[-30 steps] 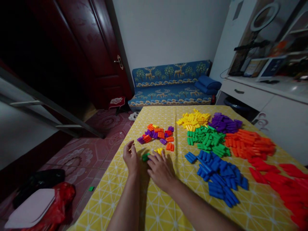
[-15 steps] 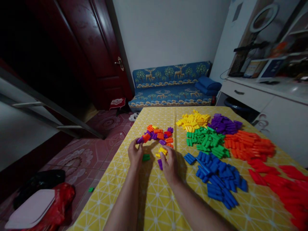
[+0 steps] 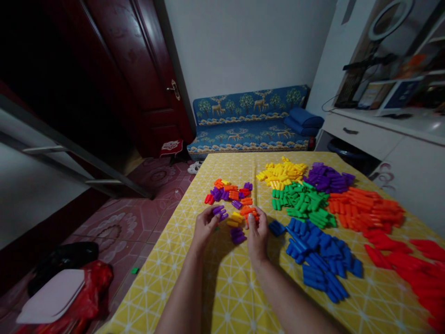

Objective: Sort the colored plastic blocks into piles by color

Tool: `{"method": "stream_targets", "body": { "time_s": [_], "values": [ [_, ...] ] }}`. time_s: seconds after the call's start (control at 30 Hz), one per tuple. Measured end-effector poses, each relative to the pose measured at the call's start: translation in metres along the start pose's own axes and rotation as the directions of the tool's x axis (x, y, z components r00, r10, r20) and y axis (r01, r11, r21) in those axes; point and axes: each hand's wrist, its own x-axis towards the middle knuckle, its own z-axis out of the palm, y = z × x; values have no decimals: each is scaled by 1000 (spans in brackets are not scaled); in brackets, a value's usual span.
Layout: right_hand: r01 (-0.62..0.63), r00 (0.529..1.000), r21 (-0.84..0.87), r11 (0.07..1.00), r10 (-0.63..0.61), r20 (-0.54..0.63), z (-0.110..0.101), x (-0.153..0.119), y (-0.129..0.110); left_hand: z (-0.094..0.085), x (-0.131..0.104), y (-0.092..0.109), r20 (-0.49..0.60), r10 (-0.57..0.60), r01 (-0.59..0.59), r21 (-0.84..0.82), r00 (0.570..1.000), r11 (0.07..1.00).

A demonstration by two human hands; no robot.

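My left hand (image 3: 205, 228) is closed on a purple plastic block (image 3: 220, 212), held by its end just above the table. In my right hand (image 3: 257, 232) an orange plastic block (image 3: 249, 213) is pinched between thumb and fingers. On the cloth between the hands lie yellow blocks (image 3: 235, 219) and a purple block (image 3: 238, 235). A bit of green shows beside my left fingers, mostly hidden. Beyond the hands is a mixed heap (image 3: 227, 190) of orange, purple, red and yellow blocks.
Sorted piles stand on the right: yellow blocks (image 3: 282, 174), purple blocks (image 3: 327, 177), green blocks (image 3: 301, 202), orange blocks (image 3: 365, 208), blue blocks (image 3: 318, 250) and red blocks (image 3: 410, 264). A yellow patterned cloth (image 3: 222, 297) covers the table. A blue sofa (image 3: 250, 120) stands behind.
My left hand has drawn back from the mixed heap with a purple block. My right hand has moved off the yellow blocks, slightly right, and now has an orange block.
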Motion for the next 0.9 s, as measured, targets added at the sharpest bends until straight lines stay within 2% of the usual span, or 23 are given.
{"method": "stream_targets", "body": {
  "time_s": [0.1,0.17,0.23,0.33,0.43,0.53,0.7,0.8,0.9],
  "values": [
    [-66,997,57,996,68,-30,-1,3,-3,-6,6,-12,-126,114,-88,196,985,977],
    [-81,996,84,993,83,-26,-1,5,-3,-6,8,-19,-143,217,-149,382,966,912],
    [-101,993,117,988,107,-46,-1,6,-2,-4,9,-23,-119,320,-218,512,940,831],
    [-139,982,184,973,159,-103,-1,8,2,4,10,-23,-61,452,-322,619,890,716],
    [-150,977,232,961,180,-113,-1,9,3,15,19,-16,93,509,-429,678,855,597],
    [-141,981,231,963,166,-96,0,9,1,31,36,-8,259,468,-490,724,845,486],
    [-134,985,214,968,154,-81,0,9,2,53,68,-2,384,220,-438,842,897,316],
    [-136,986,208,969,153,-67,1,9,2,58,79,-4,385,162,-417,837,909,354],
    [-145,985,186,972,159,-62,0,9,-1,57,84,-6,346,200,-400,807,917,435]
  ]
}}
